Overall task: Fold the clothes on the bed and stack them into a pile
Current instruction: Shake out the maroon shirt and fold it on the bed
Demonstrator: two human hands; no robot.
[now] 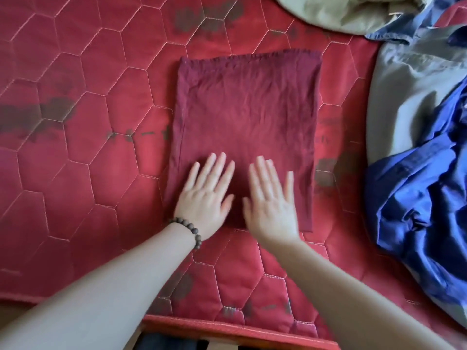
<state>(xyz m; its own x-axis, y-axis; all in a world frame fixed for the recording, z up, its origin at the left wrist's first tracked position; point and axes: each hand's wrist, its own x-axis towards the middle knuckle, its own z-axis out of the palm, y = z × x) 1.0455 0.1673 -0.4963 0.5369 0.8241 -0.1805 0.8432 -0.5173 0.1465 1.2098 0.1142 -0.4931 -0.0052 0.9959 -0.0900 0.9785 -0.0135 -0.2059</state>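
A dark red cloth (249, 127) lay flat on the bed (75, 122), folded into a tall neat shape. The bed had a red cover with six-sided stitched shapes and some dark smudges.

Both hands lay flat on the near end of the dark red cloth. The left hand (206, 195) had straight, spread fingers, so its grip was wide and held nothing. A bead bracelet (188, 229) went round that wrist. The right hand (271, 200) sat just beside it, also wide with straight fingers, holding nothing. It looked a bit blurry.

To the right of the dark red cloth lay a messy blue garment (419, 205) on top of a grey garment (404, 102). Beyond the cloth's far right corner sat a pale green garment (341, 11).
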